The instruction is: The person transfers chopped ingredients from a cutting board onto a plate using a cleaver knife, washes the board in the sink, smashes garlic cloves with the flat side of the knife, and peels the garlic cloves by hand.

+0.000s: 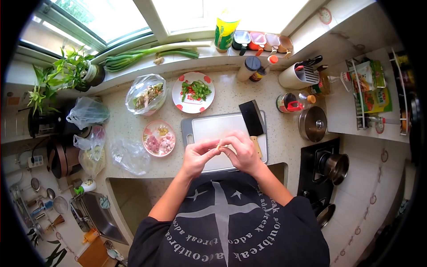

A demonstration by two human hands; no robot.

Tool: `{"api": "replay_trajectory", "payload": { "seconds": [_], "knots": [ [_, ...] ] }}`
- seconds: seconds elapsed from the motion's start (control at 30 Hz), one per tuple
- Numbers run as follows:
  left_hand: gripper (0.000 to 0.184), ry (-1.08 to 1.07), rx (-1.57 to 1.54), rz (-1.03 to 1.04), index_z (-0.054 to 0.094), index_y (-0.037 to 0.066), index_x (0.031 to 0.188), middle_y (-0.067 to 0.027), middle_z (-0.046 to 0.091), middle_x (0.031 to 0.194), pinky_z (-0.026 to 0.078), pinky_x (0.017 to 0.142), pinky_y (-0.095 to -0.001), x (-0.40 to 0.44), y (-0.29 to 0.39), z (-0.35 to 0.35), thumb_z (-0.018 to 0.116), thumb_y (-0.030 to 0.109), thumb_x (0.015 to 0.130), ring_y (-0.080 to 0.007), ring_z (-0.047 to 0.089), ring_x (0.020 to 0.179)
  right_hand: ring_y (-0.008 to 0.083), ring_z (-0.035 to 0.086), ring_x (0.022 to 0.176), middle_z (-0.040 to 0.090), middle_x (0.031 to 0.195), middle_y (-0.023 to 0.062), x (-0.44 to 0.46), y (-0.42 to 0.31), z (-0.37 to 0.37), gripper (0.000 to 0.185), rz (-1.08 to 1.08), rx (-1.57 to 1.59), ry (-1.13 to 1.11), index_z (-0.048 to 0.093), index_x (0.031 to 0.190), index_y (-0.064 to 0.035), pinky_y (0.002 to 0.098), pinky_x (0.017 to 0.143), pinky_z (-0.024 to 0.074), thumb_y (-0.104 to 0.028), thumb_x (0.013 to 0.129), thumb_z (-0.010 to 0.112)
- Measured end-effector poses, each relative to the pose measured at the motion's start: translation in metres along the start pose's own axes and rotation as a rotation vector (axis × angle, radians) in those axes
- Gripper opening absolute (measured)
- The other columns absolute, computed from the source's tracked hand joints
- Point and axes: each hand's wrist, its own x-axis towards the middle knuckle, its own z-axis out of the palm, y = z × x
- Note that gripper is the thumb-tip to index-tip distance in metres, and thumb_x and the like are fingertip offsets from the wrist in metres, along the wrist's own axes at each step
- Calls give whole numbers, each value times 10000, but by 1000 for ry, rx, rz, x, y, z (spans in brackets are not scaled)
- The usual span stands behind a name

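Note:
Both hands meet above the near part of the white cutting board. My left hand and my right hand pinch a small pale piece between their fingertips; it looks like a garlic clove, though it is mostly covered. On the board's right side lies a cleaver, its dark blade pointing away and its wooden handle partly behind my right hand. Left of the board are a pink-rimmed plate of chopped meat and pale bits, and a red-dotted plate with cut green and red peppers.
A plastic bag of food and a crumpled bag lie left. Bottles, a knife block and a lidded pot stand right, beyond the stove. Scallions rest on the windowsill. A sink is lower left.

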Motion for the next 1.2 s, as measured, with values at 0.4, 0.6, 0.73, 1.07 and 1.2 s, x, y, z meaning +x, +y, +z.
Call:
{"api": "replay_trajectory", "payload": {
  "seconds": [0.4, 0.6, 0.73, 1.07, 1.2],
  "knots": [
    [294, -20, 220, 143, 718, -41, 1147, -93, 705, 1050, 556, 881, -283, -3, -1, 0, 749, -59, 855, -161, 673, 967, 276, 592, 840, 588, 850, 64, 3, 2, -5, 118, -87, -133, -109, 597, 829, -99, 383, 761, 445, -75, 794, 707],
    [291, 56, -68, -59, 680, -56, 1202, -133, 702, 1138, 561, 913, -333, 2, -2, -3, 709, 17, 922, -196, 686, 1006, 296, 573, 851, 580, 871, 74, -3, 3, 3, 133, -94, -198, -47, 583, 860, -98, 392, 787, 432, -82, 797, 699],
    [296, 75, -270, -108, 657, -58, 1228, -153, 694, 1163, 564, 927, -355, 4, -6, -7, 677, 22, 944, -214, 687, 1023, 317, 565, 867, 581, 908, 97, -10, 3, 1, 148, -43, -112, -20, 574, 880, -87, 399, 794, 432, -53, 802, 696],
    [316, 64, -348, -130, 642, -42, 1258, -133, 702, 1148, 574, 896, -348, 5, -8, -10, 666, 34, 953, -208, 692, 1010, 300, 587, 883, 580, 930, 109, -21, 14, 2, 122, 149, 119, -35, 578, 917, -50, 377, 778, 467, -37, 863, 687],
    [322, 72, -324, -103, 640, -32, 1268, -130, 704, 1147, 585, 867, -342, 4, -4, -11, 662, 38, 955, -202, 695, 1004, 214, 599, 893, 593, 941, 82, -25, 22, 11, 94, 321, 304, -27, 581, 949, -46, 333, 776, 491, -33, 903, 661]
  ]
}}
